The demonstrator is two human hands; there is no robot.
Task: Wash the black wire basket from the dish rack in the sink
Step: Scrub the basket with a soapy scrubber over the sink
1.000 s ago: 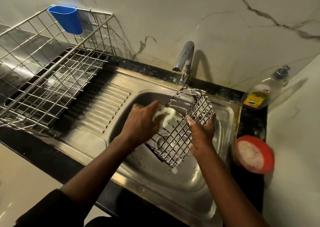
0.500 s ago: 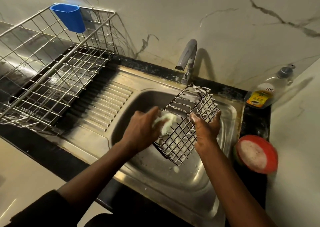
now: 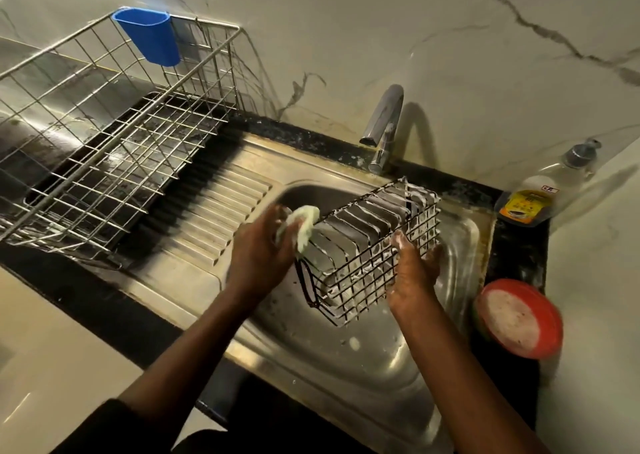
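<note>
The black wire basket [image 3: 363,245], streaked with white suds, is held tilted over the steel sink [image 3: 363,360]. My right hand [image 3: 412,273] grips its right side, soapy fingers curled through the wire. My left hand [image 3: 263,256] holds a pale soapy sponge [image 3: 303,226] and presses it against the basket's left end. The left hand is motion-blurred.
A steel dish rack [image 3: 104,148] with a blue plastic cup [image 3: 149,34] stands on the drainboard at left. The tap [image 3: 382,124] rises behind the basin. A soap bottle [image 3: 540,190] and a red tub of paste [image 3: 519,318] sit on the black counter at right.
The basket has turned from a steep tilt towards lying on its side. My left hand with the sponge has slid left and up to the basket's end. The right hand keeps its grip.
</note>
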